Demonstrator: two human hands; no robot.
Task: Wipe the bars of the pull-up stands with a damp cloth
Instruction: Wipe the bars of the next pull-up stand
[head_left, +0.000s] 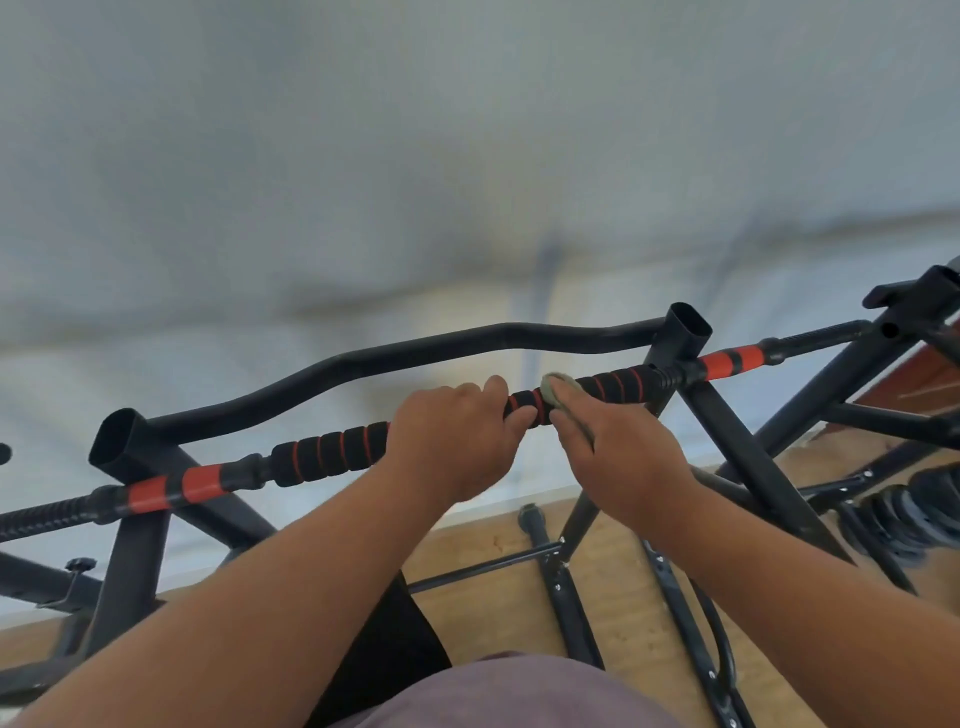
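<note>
Up high, the left hand (457, 441) grips the padded bar (327, 452). Just right of it, the right hand (618, 447) presses a greenish cloth (551, 387) around that bar.

Looks like a gym or home workout room: black steel pull-up stand (727, 426) with foam-padded, red-banded grip bar (332, 449), second frame (893, 332) just beside it, stacked weight plates (904, 514) on a light wooden floor (613, 597), plain pale wall (363, 156) behind.
</note>
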